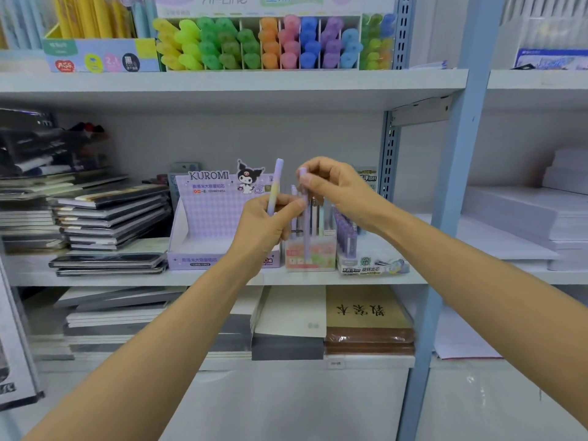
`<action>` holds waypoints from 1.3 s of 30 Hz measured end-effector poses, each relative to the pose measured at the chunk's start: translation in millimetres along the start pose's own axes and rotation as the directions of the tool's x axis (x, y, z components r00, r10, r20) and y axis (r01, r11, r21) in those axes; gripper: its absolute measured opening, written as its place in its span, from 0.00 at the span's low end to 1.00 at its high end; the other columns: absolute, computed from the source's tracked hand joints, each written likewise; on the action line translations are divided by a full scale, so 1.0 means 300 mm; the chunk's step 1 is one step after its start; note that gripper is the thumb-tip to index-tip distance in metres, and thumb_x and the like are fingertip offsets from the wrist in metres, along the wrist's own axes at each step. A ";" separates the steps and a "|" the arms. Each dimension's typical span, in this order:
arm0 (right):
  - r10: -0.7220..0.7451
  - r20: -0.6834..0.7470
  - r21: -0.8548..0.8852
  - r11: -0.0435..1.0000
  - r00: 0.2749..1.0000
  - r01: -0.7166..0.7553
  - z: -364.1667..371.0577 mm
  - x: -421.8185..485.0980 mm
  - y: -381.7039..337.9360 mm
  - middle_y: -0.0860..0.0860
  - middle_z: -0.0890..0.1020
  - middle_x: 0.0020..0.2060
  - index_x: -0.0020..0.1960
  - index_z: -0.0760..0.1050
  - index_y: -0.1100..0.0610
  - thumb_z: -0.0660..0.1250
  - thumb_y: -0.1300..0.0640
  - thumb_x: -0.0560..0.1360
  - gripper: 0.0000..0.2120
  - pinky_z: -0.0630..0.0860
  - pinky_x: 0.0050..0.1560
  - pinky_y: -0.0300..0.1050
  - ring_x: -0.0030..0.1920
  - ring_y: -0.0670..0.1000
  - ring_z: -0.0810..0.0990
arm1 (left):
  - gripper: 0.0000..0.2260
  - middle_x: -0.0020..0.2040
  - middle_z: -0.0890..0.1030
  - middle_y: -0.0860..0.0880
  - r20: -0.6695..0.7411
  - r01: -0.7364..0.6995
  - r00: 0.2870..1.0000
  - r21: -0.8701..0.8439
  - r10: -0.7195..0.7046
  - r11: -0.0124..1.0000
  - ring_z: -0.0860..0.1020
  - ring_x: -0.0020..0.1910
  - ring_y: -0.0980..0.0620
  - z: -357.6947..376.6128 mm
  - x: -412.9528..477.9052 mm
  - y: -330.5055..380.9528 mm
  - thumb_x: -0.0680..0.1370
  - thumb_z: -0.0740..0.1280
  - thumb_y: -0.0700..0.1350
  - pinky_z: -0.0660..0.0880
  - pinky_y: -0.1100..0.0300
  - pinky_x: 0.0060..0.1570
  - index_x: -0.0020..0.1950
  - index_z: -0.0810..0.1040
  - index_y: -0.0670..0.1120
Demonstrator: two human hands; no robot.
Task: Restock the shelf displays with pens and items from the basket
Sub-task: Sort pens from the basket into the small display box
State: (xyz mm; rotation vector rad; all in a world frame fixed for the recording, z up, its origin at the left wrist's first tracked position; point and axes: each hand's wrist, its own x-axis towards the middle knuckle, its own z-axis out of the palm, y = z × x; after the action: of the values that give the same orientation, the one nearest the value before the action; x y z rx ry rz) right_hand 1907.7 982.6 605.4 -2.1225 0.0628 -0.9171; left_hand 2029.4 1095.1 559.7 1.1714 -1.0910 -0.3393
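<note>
The lower half of the pastel pen point(276, 183) is hidden inside the left hand point(265, 224), by which it is gripped. The top of the lilac pen point(306, 224) is partly covered by the pinching fingertips of the right hand point(334, 189). Its lower end is blurred against the pink display box point(310, 253), so whether it sits inside cannot be told. The right front corner of the Kuromi box point(203, 214) is covered by the left wrist. The highlighter display point(270, 43) and the yellow pens point(92, 17) are cut off by the top edge. The dark clutter point(38, 144) at far left is too blurred to be identified.
</note>
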 end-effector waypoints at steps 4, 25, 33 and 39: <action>-0.028 -0.315 0.108 0.992 0.949 0.065 -0.047 0.034 0.002 0.51 0.79 0.39 0.51 0.70 0.57 0.59 0.58 0.82 0.03 0.72 0.35 0.37 0.33 0.44 0.77 | 0.08 0.36 0.77 0.50 -0.062 0.151 0.984 -0.211 -0.167 0.966 0.68 0.25 0.57 -0.009 0.031 -0.010 0.79 0.61 0.45 0.63 0.67 0.21 0.48 0.78 0.43; 0.068 -0.209 -0.329 0.935 0.976 -0.136 0.015 0.136 0.211 0.61 0.82 0.42 0.52 0.71 0.62 0.64 0.62 0.79 0.03 0.80 0.47 0.50 0.42 0.58 0.83 | 0.11 0.29 0.73 0.53 0.040 0.135 0.990 -0.057 -0.133 0.989 0.71 0.27 0.54 -0.064 0.056 -0.154 0.83 0.57 0.45 0.72 0.62 0.27 0.49 0.78 0.46; -0.018 -0.300 -0.530 0.835 0.954 -0.151 0.037 0.151 0.282 0.48 0.79 0.37 0.47 0.75 0.54 0.70 0.59 0.75 0.04 0.71 0.39 0.40 0.35 0.45 0.75 | 0.07 0.29 0.66 0.54 0.019 0.143 0.990 -0.021 -0.142 0.990 0.62 0.25 0.56 -0.074 0.037 -0.162 0.83 0.59 0.48 0.63 0.66 0.24 0.53 0.74 0.47; -0.017 -0.313 -0.490 0.860 0.949 -0.146 0.007 0.116 0.242 0.52 0.76 0.51 0.59 0.77 0.53 0.66 0.52 0.78 0.11 0.72 0.47 0.41 0.44 0.46 0.75 | 0.06 0.31 0.70 0.52 0.005 0.150 0.989 0.030 -0.150 0.988 0.64 0.25 0.56 -0.069 0.022 -0.138 0.82 0.62 0.47 0.65 0.67 0.25 0.47 0.71 0.47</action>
State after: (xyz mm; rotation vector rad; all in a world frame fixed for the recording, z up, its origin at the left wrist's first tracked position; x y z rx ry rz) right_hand 1952.6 923.4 574.7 -2.4084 0.5965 -1.2943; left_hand 2062.2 1085.2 527.7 1.2832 -1.0198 -0.4458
